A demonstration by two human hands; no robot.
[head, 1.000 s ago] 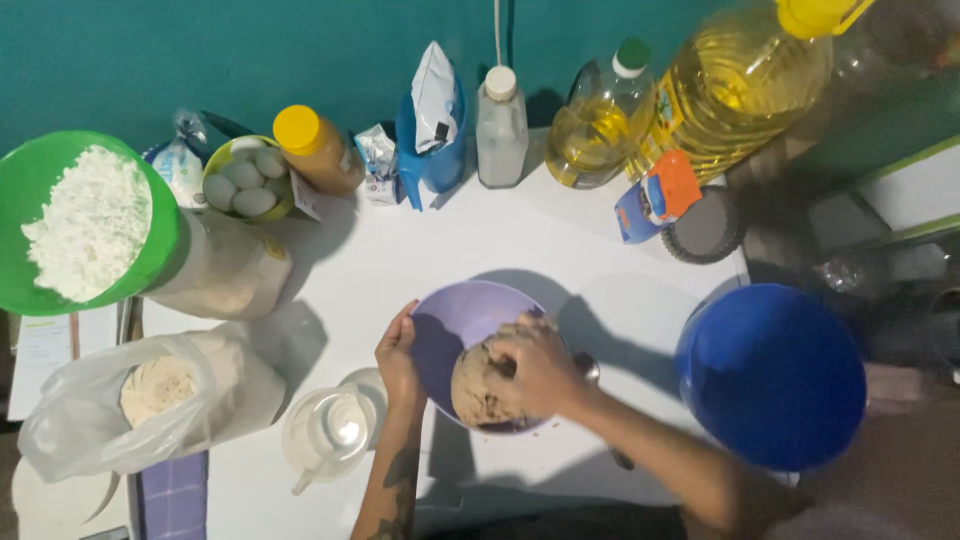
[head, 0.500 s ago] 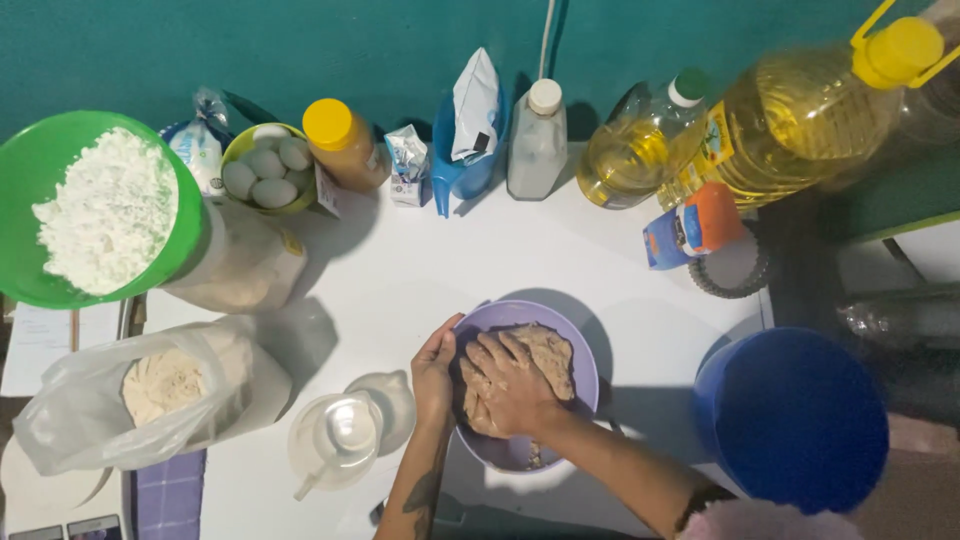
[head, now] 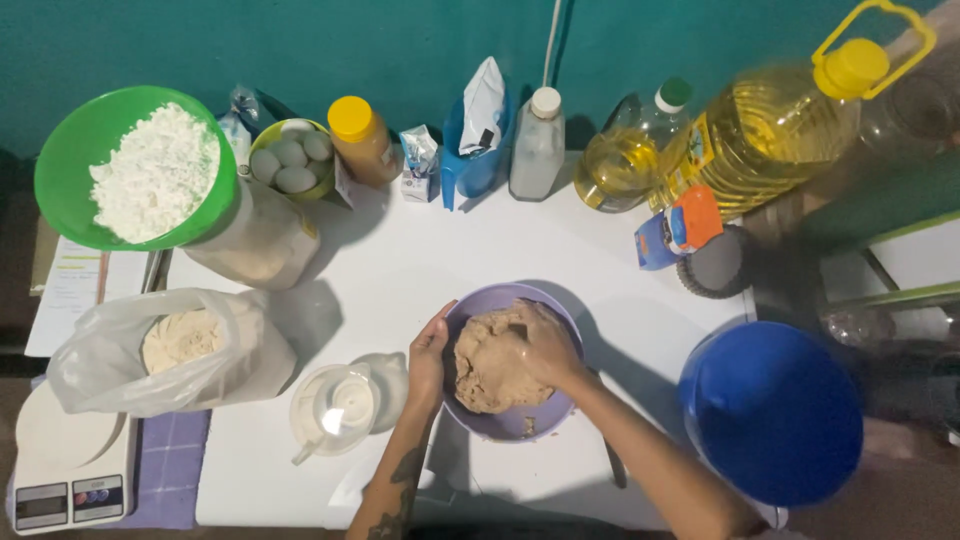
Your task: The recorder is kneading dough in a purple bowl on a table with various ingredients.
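Since the earlier frames the right hand (head: pixel 540 345) has shifted on the dough (head: pixel 497 360): 1 s ago it sat low on the lump w/ fingers curled over its right side; now it lies across the upper right, palm down. Dough itself looks fuller and more rounded vs the flatter spread half a sec ago. Left hand (head: pixel 430 355) has hardly moved, still on the bowl's left rim. Camera framing also drifted a bit, so bottles sit differently in frame; they themselves don't seem moved.

Head view, now: purple bowl (head: pixel 520 425) sits lower centre of frame on the white table (head: pixel 420 250), tan dough inside filling most of it. Right hand closed down onto the dough, fingers pressed into its top. Left hand cupped against the bowl's outer left wall, fingers wrapped on the rim, steadying it.

Risks, as I judge them:
- Small clear jug (head: pixel 335 408) stands just beside the left wrist, lower left of the bowl; an elbow swing could tip it.
- Bowl is light-looking; hard push from the right could slide it toward the near table edge if the left hand lets go.
- Blue bowl (head: pixel 770 410) at lower right overhangs the table corner, near the right forearm; a bump could knock it off.
- Open flour bag (head: pixel 160 350) at left is well apart, low risk.
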